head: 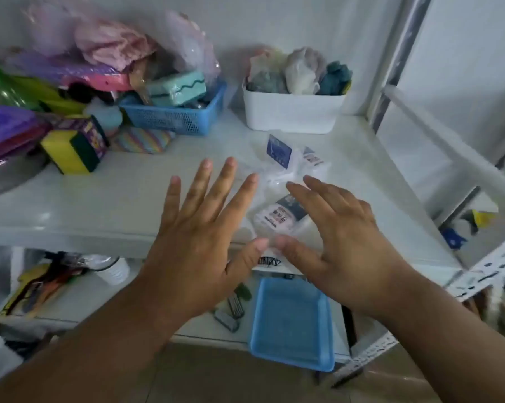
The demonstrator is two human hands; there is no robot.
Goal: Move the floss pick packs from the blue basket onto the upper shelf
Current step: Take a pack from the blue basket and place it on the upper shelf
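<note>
Probably a home storeroom: metal shelving [478, 274] crowded with sponges [68, 152] (baskets [172, 117] too).

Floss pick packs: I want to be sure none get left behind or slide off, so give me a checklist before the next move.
1. Blue basket on the lower shelf emptied: ok, no packs show in it.
2. Floss pick packs on the upper shelf: ok.
3. Nearest pack clear of the shelf's front edge: not ok, it overhangs.
4. Left hand free: ok, fingers spread.
5. Right hand free: ok, open over the packs.
6. Pack count: cannot tell, the clear wrappers overlap.
</note>
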